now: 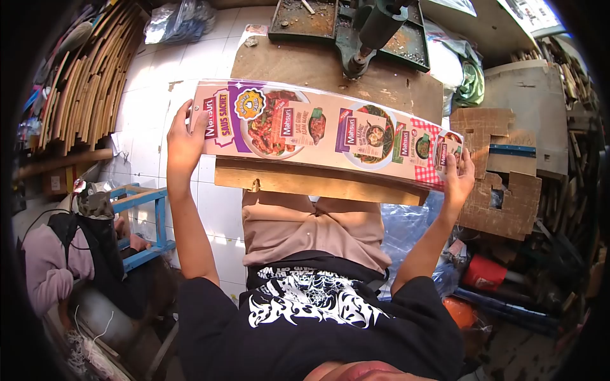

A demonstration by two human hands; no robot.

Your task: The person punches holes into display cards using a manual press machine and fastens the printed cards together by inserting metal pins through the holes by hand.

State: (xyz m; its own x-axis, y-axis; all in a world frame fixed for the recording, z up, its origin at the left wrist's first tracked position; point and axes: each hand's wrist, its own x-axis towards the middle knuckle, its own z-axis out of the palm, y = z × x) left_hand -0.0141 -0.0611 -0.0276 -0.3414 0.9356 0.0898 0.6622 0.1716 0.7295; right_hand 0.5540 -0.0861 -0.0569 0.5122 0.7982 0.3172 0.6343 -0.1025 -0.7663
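Note:
A long printed panel (324,134), with food pictures and "Mahsuri" labels, lies across a wooden work table (406,82) in front of me. My left hand (187,136) grips its left end, fingers over the edge. At the other end, my right hand (459,174) holds the lower right corner, with fingertips on the printed face. The panel slants slightly down to the right. Below its near edge shows the wooden front rail (311,183) of the table.
A drill-like machine (375,32) with dark metal trays stands beyond the panel. Wooden strips (89,82) are stacked at left, near a blue frame (155,219). Another person (57,254) sits at lower left. Cut brown boards (502,209) are at right.

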